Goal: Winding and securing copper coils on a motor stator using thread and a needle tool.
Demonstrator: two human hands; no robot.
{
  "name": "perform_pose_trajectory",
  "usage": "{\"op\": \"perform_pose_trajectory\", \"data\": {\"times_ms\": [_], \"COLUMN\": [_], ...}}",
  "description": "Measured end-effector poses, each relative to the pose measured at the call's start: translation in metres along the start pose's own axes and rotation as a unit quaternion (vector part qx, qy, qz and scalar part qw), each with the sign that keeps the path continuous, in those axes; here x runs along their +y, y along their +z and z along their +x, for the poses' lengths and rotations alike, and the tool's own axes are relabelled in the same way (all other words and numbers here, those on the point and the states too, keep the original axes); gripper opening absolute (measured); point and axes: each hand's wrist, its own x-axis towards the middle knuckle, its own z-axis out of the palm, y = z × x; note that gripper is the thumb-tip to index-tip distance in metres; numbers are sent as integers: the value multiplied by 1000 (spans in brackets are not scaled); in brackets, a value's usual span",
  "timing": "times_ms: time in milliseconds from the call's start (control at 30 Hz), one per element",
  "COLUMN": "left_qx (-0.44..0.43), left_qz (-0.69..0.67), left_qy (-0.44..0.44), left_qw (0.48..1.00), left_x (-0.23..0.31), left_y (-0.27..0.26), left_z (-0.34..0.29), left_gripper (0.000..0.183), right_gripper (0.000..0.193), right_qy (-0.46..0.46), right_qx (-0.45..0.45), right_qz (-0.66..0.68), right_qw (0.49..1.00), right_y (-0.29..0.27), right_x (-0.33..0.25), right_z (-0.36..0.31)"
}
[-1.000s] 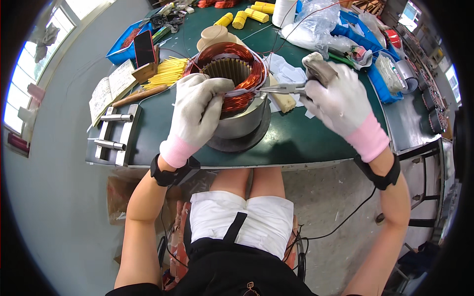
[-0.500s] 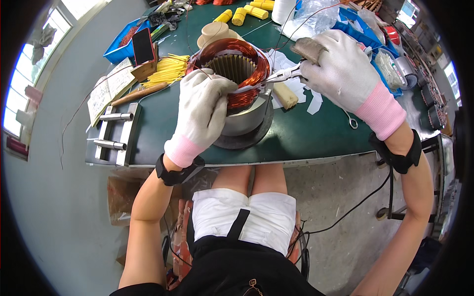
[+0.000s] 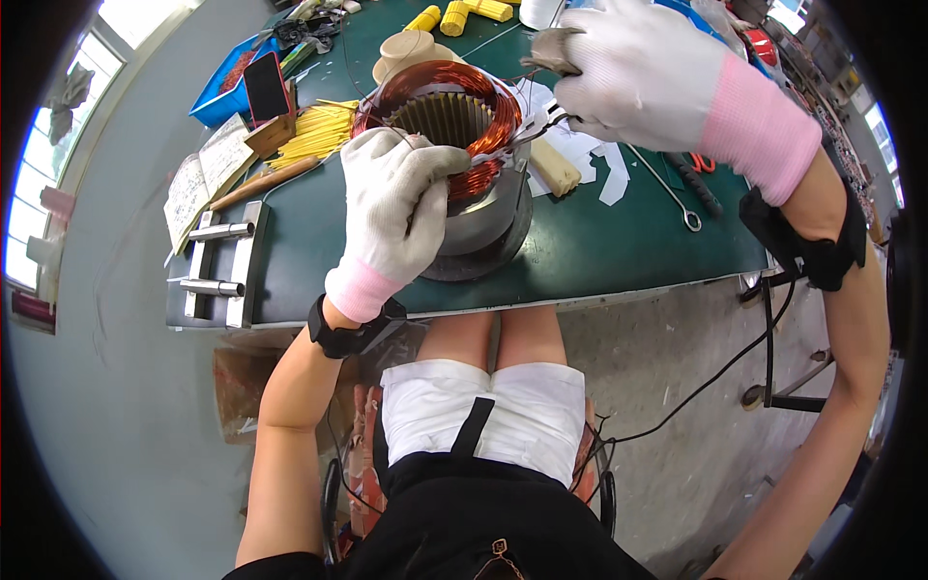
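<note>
A stator [image 3: 471,217] with a ring of copper windings [image 3: 498,101] and yellow slot liners stands on the green bench in front of me. My left hand [image 3: 396,188], in a white glove, is closed at the near left rim of the windings, with a thin wire [image 3: 391,128] running into its fingertips. Right of the stator, my gloved right hand [image 3: 643,82] is raised and closed around pliers [image 3: 553,118], mostly covered by the glove. A worn grey-brown piece [image 3: 555,50] shows at its fingers; I cannot tell its kind. White tape or sleeving [image 3: 527,128] lies between pliers and windings.
On the left are a metal frame with two rods [image 3: 227,261], an open notebook [image 3: 205,174], a phone [image 3: 268,89], yellow strips [image 3: 319,130] and a blue tray [image 3: 227,92]. A pale block [image 3: 554,167], paper scraps [image 3: 611,174] and a ring-ended rod [image 3: 667,184] lie right.
My right hand has moved up and right, nearer to me, and the pliers have come away from the windings. My left hand stays at the rim. The view has shifted slightly.
</note>
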Motion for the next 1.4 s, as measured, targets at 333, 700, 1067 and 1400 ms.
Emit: {"op": "perform_pose_trajectory", "data": {"times_ms": [333,700,1067,1400], "left_qx": [32,-24,-69,-13], "left_qz": [-9,-166,-32,18], "left_qy": [34,54,-28,-56], "left_qw": [999,984,997,998], "left_x": [-6,-43,-20,-11], "left_y": [5,-17,-19,-8], "left_z": [1,7,-4,-7], "left_gripper": [27,27,29,44], "right_gripper": [8,19,29,88], "right_qy": [32,300,499,496], "right_qx": [76,-22,-150,-38], "right_qz": [140,105,256,171], "right_qw": [987,948,814,851], "right_y": [8,31,144,130], "right_x": [-11,-55,-111,-129], "right_z": [17,-72,-166,-112]}}
